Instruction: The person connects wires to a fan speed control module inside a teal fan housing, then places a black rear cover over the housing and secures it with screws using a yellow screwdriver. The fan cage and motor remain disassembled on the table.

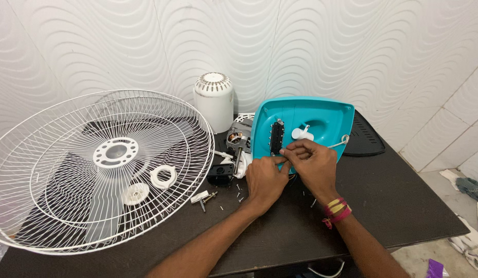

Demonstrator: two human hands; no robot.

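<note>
Teal plastic fan base (321,116), a smooth rounded square turned on edge, stood at the middle of the dark table (393,201) with a black switch block (276,138) and a white peg (301,134) on its hollow face. Both hands met at its lower edge: the left hand (264,177) curled narrow there, whether gripping I could not tell; the right hand (313,162), fingertips pinched, touched the switch block's foot. Loose screws (239,194) and white plastic rings (162,176) lay nearby. Left sat a white wire guard (38,154); behind, the motor (239,135) and a ribbed white cover (214,100).
</note>
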